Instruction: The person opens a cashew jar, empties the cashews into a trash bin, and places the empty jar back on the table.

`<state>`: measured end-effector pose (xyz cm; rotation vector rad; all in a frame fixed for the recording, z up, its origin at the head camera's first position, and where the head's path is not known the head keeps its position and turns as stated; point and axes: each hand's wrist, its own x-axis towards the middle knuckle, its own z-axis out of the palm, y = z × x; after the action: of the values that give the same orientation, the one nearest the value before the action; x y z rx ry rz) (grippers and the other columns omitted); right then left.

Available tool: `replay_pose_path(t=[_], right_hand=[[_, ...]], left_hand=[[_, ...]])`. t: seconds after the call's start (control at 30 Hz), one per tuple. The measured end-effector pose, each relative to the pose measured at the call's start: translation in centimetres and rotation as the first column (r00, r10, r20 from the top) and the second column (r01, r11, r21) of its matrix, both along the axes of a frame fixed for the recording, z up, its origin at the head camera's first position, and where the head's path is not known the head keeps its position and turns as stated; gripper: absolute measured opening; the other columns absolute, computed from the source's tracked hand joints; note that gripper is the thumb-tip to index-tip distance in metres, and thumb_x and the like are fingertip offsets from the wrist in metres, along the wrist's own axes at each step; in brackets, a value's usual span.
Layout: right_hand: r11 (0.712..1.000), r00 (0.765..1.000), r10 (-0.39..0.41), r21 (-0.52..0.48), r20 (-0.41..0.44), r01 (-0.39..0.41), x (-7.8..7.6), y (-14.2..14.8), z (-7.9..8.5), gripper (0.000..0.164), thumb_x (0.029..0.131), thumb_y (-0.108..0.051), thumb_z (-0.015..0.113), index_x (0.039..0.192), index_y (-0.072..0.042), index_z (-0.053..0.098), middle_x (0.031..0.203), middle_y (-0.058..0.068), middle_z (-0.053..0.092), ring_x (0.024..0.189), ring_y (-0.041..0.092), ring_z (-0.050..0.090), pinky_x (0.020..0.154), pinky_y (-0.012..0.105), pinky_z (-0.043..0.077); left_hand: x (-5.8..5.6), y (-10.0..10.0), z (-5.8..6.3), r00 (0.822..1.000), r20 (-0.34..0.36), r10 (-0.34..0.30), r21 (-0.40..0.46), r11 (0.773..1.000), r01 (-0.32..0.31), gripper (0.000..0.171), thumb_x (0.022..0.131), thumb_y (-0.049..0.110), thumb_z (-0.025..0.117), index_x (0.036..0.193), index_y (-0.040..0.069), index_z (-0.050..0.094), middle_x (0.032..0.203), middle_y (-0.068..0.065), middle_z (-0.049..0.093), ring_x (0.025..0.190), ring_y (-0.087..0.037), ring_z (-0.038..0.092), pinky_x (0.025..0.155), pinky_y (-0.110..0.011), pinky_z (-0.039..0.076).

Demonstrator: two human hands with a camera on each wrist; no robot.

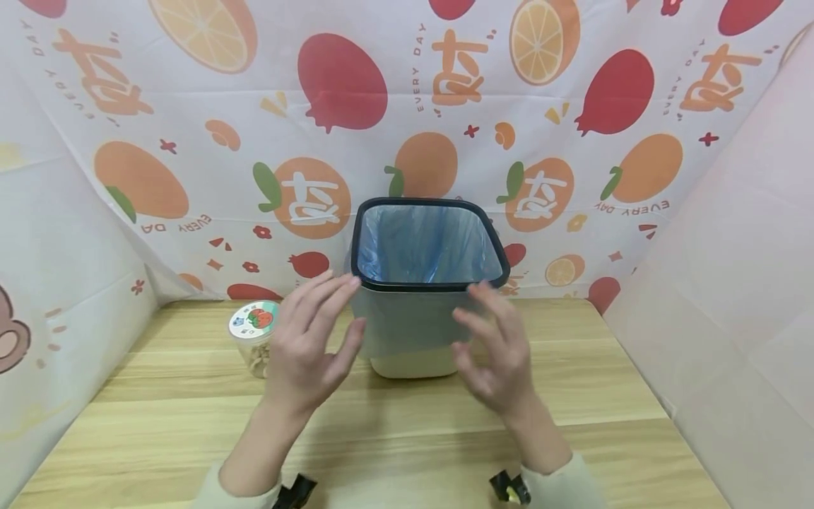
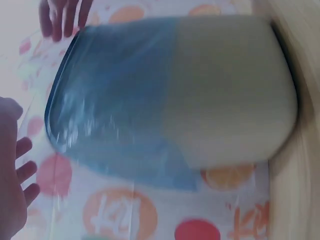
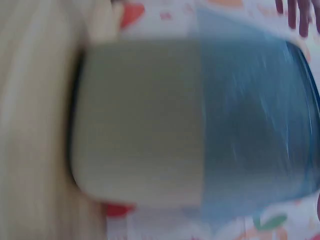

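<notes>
A light-coloured trash bin [image 1: 413, 364] stands upright on the table, wider at the top. A translucent blue bag [image 1: 426, 244] lines it and hangs down over the outside below the black rim [image 1: 432, 287]. My left hand [image 1: 309, 339] is at the bin's near left, fingers raised and thumb spread. In the left wrist view a gap shows between this hand and the bin. My right hand [image 1: 499, 350] is raised at the near right, fingers slightly bent, fingertips near the rim; whether they touch it I cannot tell. Neither hand holds anything. Both wrist views are blurred.
Left of the bin, partly behind my left hand, stands a clear jar [image 1: 254, 353] with a strawberry-printed lid [image 1: 254, 319] and small pale pieces inside. A fruit-printed cloth [image 1: 356, 155] rises behind the wood-grain table [image 1: 407, 438], with white cloth walls on both sides.
</notes>
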<state>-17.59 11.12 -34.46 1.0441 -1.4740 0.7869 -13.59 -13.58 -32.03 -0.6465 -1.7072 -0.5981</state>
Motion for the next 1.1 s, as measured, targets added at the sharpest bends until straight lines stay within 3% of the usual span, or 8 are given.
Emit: replay_pose_path(t=[0.1, 0.23, 0.4, 0.5, 0.7, 0.8, 1.0, 1.1], right_hand=[[0.994, 0.994, 0.107, 0.038, -0.037, -0.106, 1.4, -2.8, -0.8, 0.027, 0.094, -0.020, 0.057, 0.096, 0.004, 0.069, 0.108, 0.026, 0.065, 0.101, 0.038, 0.064, 0.093, 0.038, 0.054], [0.965, 0.976, 0.215, 0.145, 0.041, -0.218, 2.5, -6.1, -3.1, 0.025, 0.094, -0.019, 0.057, 0.100, 0.001, 0.070, 0.108, 0.021, 0.066, 0.100, 0.031, 0.067, 0.090, 0.033, 0.056], [0.921, 0.934, 0.238, 0.242, 0.267, -0.304, 3.7, -9.5, -6.5, 0.029, 0.094, -0.022, 0.059, 0.116, -0.005, 0.067, 0.121, 0.014, 0.064, 0.115, 0.022, 0.062, 0.101, 0.030, 0.050], [0.900, 0.879, 0.198, 0.274, 0.435, -0.338, 4.5, -11.8, -7.9, 0.036, 0.094, -0.024, 0.062, 0.127, -0.010, 0.062, 0.132, 0.007, 0.060, 0.125, 0.016, 0.057, 0.107, 0.027, 0.044], [0.880, 0.677, 0.176, 0.193, 0.714, -0.433, 4.4, -16.4, -9.6, 0.052, 0.093, -0.028, 0.067, 0.141, -0.017, 0.049, 0.143, -0.002, 0.053, 0.134, 0.010, 0.048, 0.111, 0.027, 0.040], [0.891, 0.535, 0.151, 0.119, 0.831, -0.437, 3.7, -18.1, -10.0, 0.060, 0.093, -0.033, 0.067, 0.147, -0.023, 0.041, 0.146, -0.006, 0.050, 0.135, 0.010, 0.046, 0.109, 0.033, 0.043], [0.938, 0.183, 0.132, -0.063, 0.974, -0.340, 2.0, -21.0, -10.6, 0.078, 0.088, -0.043, 0.072, 0.153, -0.035, 0.030, 0.153, -0.013, 0.038, 0.138, 0.022, 0.043, 0.106, 0.040, 0.046], [0.956, 0.092, 0.122, -0.092, 0.988, -0.280, 1.2, -22.3, -11.1, 0.087, 0.083, -0.044, 0.077, 0.154, -0.038, 0.027, 0.156, -0.012, 0.036, 0.141, 0.024, 0.041, 0.110, 0.042, 0.043]], left_hand=[[0.6, -2.0, -0.5, 1.000, 0.000, 0.017, 0.038, 0.999, -0.017, 0.037, 0.099, 0.030, 0.058, 0.116, -0.001, 0.070, 0.112, -0.017, 0.071, 0.106, -0.040, 0.064, 0.105, -0.036, 0.047], [0.7, -4.4, -1.3, 0.998, 0.013, 0.056, 0.069, 0.996, -0.056, 0.042, 0.099, 0.034, 0.058, 0.118, -0.002, 0.069, 0.109, -0.018, 0.071, 0.098, -0.040, 0.065, 0.103, -0.027, 0.046], [-0.1, -7.7, -3.2, 0.990, 0.108, 0.093, 0.096, 0.990, -0.104, 0.041, 0.097, 0.031, 0.059, 0.123, 0.000, 0.067, 0.106, -0.018, 0.071, 0.092, -0.037, 0.063, 0.098, -0.019, 0.042], [-0.5, -9.9, -4.6, 0.971, 0.196, 0.134, 0.103, 0.982, -0.157, 0.040, 0.092, 0.025, 0.062, 0.125, 0.002, 0.067, 0.109, -0.016, 0.071, 0.094, -0.038, 0.062, 0.095, -0.018, 0.041], [-1.1, -13.4, -6.7, 0.908, 0.367, 0.201, 0.094, 0.963, -0.251, 0.044, 0.085, 0.019, 0.071, 0.127, 0.009, 0.067, 0.117, -0.014, 0.069, 0.106, -0.039, 0.062, 0.098, -0.032, 0.045], [-1.6, -14.3, -7.7, 0.878, 0.440, 0.191, 0.095, 0.962, -0.256, 0.047, 0.083, 0.018, 0.075, 0.129, 0.010, 0.066, 0.122, -0.014, 0.067, 0.113, -0.039, 0.060, 0.099, -0.046, 0.045], [-2.9, -15.5, -9.7, 0.791, 0.586, 0.174, 0.093, 0.956, -0.278, 0.049, 0.086, 0.025, 0.076, 0.132, 0.015, 0.064, 0.138, -0.012, 0.059, 0.122, -0.042, 0.051, 0.093, -0.062, 0.041], [-3.2, -15.9, -10.4, 0.760, 0.620, 0.195, 0.051, 0.956, -0.287, 0.049, 0.086, 0.027, 0.075, 0.132, 0.014, 0.064, 0.140, -0.013, 0.056, 0.122, -0.043, 0.049, 0.089, -0.063, 0.042]])
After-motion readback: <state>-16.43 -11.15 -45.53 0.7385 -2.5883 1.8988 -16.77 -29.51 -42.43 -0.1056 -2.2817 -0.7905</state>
